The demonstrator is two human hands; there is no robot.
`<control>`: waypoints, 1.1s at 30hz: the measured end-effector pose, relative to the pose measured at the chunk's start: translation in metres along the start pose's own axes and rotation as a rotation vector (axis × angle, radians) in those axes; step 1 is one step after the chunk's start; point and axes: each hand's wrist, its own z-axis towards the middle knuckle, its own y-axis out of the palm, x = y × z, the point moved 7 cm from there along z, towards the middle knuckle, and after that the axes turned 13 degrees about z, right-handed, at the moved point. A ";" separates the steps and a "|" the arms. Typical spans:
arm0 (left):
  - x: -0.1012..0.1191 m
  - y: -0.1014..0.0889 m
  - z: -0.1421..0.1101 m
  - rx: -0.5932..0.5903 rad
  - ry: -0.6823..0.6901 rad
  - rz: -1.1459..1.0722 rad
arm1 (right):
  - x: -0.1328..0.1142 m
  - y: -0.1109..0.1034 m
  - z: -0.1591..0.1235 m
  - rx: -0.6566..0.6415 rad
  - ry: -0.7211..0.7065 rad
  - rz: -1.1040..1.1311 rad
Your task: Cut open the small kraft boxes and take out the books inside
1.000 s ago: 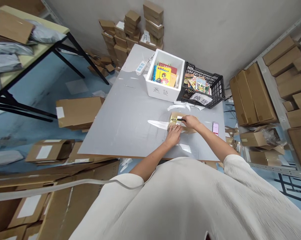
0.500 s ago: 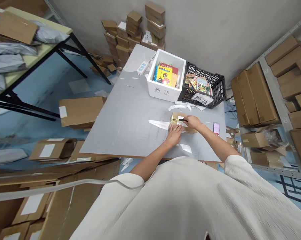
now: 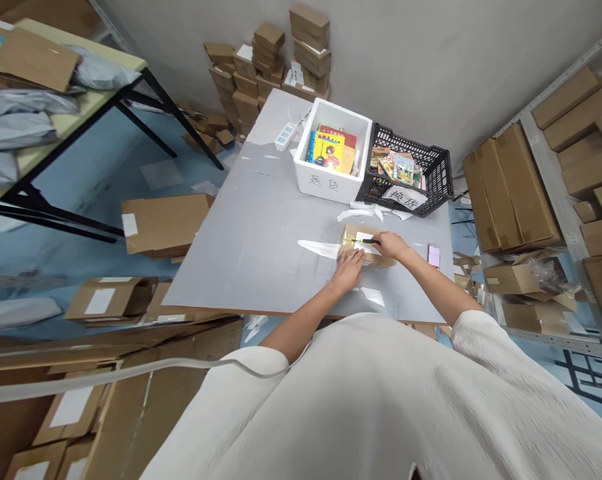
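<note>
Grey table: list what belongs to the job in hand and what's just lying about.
In use:
small cardboard box, left hand on it
slim tool in right hand

Lying about:
phone
white foam box
black crate
power strip
white scraps

On the counter (image 3: 251, 253) before you lies the parcel (image 3: 353, 231), a paper scrap (image 3: 321, 249) to its left, the phone (image 3: 433, 256) to its right. Beyond it, you have the bin (image 3: 313, 190) and, just right, the crate (image 3: 435, 170), books (image 3: 328, 157) in both. Left of the bin lies the power strip (image 3: 285, 136); behind the counter, stacked boxes (image 3: 268, 50).
</note>
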 end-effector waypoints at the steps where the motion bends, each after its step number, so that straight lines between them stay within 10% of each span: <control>1: 0.000 0.000 0.000 -0.002 -0.003 0.000 | 0.001 0.000 0.000 -0.002 0.008 -0.007; 13: 0.007 -0.002 0.008 -0.005 -0.086 0.023 | 0.028 0.002 -0.012 -0.018 0.076 -0.015; 33: 0.009 -0.006 0.011 -0.063 -0.114 0.119 | 0.151 0.016 -0.072 0.003 0.194 0.061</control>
